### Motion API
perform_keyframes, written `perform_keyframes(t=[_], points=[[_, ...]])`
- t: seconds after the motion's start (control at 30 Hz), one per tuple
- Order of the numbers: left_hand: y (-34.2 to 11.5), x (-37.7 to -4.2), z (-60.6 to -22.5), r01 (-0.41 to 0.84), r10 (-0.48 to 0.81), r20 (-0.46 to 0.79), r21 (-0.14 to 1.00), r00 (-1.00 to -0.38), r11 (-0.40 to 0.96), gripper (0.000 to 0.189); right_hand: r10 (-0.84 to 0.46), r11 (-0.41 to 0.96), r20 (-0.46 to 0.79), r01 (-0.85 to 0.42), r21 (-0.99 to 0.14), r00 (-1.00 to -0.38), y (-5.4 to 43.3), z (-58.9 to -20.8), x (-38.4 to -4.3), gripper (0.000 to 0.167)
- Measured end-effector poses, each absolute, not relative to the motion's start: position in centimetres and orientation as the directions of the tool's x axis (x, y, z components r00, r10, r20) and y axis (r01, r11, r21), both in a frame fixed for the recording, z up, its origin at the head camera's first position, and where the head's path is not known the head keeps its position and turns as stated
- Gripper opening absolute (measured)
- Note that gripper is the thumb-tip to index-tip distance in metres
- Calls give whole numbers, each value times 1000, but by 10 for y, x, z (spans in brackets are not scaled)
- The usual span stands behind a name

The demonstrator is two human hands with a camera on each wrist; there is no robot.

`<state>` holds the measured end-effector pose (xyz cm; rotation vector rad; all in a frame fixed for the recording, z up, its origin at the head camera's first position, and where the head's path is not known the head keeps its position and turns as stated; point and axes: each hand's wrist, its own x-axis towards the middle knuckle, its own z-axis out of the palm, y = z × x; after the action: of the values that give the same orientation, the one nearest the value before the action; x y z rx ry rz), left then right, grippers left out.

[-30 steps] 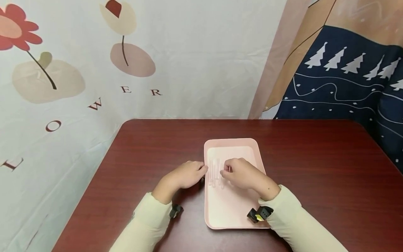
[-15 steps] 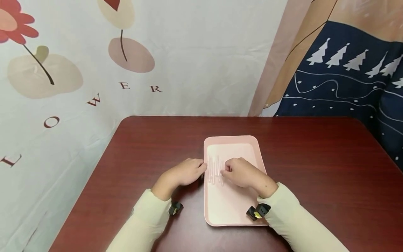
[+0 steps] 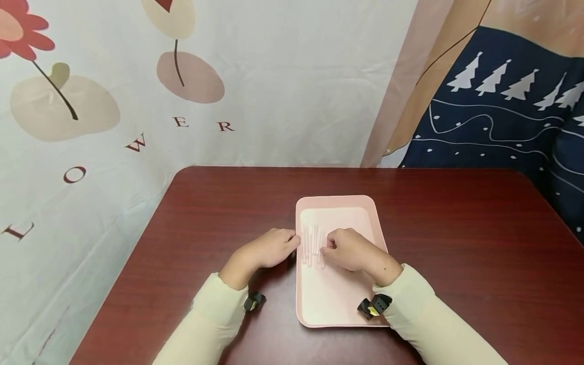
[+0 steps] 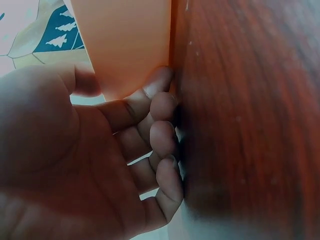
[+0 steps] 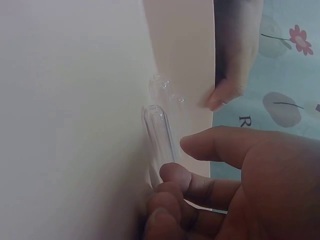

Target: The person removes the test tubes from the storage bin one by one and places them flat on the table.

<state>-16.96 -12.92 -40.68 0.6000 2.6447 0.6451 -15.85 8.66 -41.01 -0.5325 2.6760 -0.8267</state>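
Note:
Several clear test tubes [image 3: 313, 246] lie side by side along the left part of a pale pink tray [image 3: 324, 304]. My left hand [image 3: 269, 248] holds the tray's left edge, its thumb over the rim; in the left wrist view the curled fingers [image 4: 164, 132] rest on the table against the outer wall. Over the tray, my right hand [image 3: 353, 251] has thumb and fingertips at the rightmost test tube [image 5: 159, 127], pinching it near the middle. The rounded tube end points away from these fingers in the right wrist view, and its other end is hidden behind them.
The tray sits on a dark red-brown wooden table [image 3: 228, 203]. Behind the table hangs a pale printed cloth [image 3: 292, 101], with a navy tree-patterned cloth [image 3: 493, 121] at the right. Black wrist cameras [image 3: 375, 306] sit under the cuffs.
The head view has tilted down slightly, then steadied. Both hands, the tray and the test tubes keep the same places relative to each other.

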Motion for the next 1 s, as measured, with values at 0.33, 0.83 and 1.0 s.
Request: perform_keyframes(t=[0.33,0.83,1.0], points=[[-129,-168,-405,311,475,-237,503,-848,806,37,-437,781,-143,-296,-551,-888,86,-413,-158,31],[-129,-170,-408,321,483,-224,509,-847,799,36,-429,784,-133,-295,-547,-893,87,-414,-159,32],[-128,-170,-408,323,484,-223,509,-846,798,36,-417,783,-147,-273,-559,-897,87,-414,-159,33]])
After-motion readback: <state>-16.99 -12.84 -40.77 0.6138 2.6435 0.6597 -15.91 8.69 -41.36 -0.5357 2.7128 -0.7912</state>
